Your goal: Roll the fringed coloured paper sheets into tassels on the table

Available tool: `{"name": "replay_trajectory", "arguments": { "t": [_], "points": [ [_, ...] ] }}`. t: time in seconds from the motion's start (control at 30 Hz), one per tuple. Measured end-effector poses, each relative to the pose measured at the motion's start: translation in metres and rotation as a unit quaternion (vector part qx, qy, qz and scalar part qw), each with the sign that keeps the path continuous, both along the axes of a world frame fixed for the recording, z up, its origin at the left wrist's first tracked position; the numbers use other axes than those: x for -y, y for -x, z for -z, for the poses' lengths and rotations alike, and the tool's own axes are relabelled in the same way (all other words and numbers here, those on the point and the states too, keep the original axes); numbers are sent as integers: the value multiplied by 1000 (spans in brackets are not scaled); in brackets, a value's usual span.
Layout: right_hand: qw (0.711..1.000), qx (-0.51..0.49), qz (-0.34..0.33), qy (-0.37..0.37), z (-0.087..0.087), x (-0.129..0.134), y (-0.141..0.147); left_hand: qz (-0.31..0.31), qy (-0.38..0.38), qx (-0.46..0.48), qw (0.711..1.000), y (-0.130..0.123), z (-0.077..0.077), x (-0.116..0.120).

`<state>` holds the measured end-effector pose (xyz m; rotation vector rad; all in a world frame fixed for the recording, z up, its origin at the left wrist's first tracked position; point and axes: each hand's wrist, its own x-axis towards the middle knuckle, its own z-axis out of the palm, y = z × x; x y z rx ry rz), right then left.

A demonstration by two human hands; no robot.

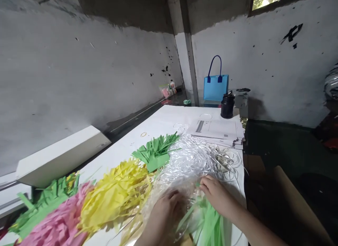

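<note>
My right hand point(214, 193) has its fingers pinched together at the near edge of a pile of shiny white plastic strands point(194, 156). A bit of light green shows at its fingertips, and light green paper strips point(212, 223) hang just below the hand. To its left, my left hand point(167, 209) is low with curled fingers, against clear crinkled plastic point(158, 189). What lies inside those fingers is hidden. Yellow fringed paper point(116, 193) spreads left of my left hand. Behind it sits a dark green fringed paper piece point(155, 152).
Pink fringed paper point(59, 221) and more green fringe point(47, 203) lie front left, near a white box point(63, 154). Stacked printed sheets point(216, 129), a black canister point(227, 105) and a blue bag point(216, 87) stand toward the back of the white-covered table point(169, 115).
</note>
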<state>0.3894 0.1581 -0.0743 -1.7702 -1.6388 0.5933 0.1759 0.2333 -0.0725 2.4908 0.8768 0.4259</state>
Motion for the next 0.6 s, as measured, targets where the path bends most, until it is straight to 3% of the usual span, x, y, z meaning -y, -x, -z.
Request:
{"name": "replay_trajectory", "arguments": {
  "t": [0.17, 0.3, 0.4, 0.6],
  "points": [
    [998, -36, -47, -17, -9, 24, 9, -25, 30, -8, 999, 17, -7, 3],
    [990, -46, -76, -113, -11, 44, 16, -66, 38, -11, 997, 3, -7, -1],
    [979, -56, -71, -182, -7, 56, 18, -56, 61, 3, 997, -11, -4, -6],
    [971, -73, -67, -217, -2, 74, 20, -50, 81, -1, 995, -19, 2, -10]
  ]
}}
